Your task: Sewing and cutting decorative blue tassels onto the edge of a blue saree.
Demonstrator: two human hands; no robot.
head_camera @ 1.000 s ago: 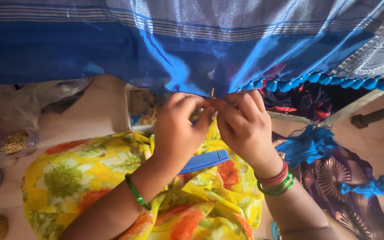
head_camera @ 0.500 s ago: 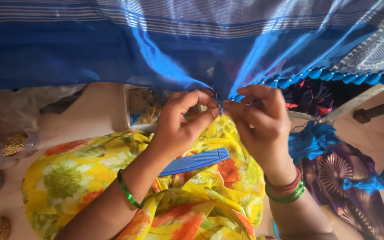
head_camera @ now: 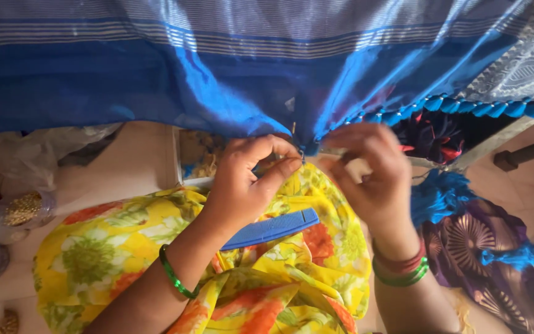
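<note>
A shiny blue cloth [head_camera: 156, 86] with pale stripes hangs across the top of the view. My left hand [head_camera: 245, 182] pinches its lower edge between thumb and forefinger, where a thin needle [head_camera: 294, 131] sticks up. My right hand [head_camera: 372, 173] pinches the same edge just to the right, fingers closed on the hem or a thread. A row of blue tassels [head_camera: 465, 106] runs along the hem to the right. A blue comb [head_camera: 271, 229] lies on my lap, on yellow flowered fabric [head_camera: 94, 260].
Clear plastic bags with golden beads [head_camera: 23, 209] lie at the left on the floor. A box of small items [head_camera: 196, 158] sits behind my left hand. Loose blue threads [head_camera: 443, 195] and purple patterned cloth [head_camera: 489, 260] lie at the right.
Both hands have shifted slightly right and down along the hem. The needle now stands above my left fingers at the cloth's edge.
</note>
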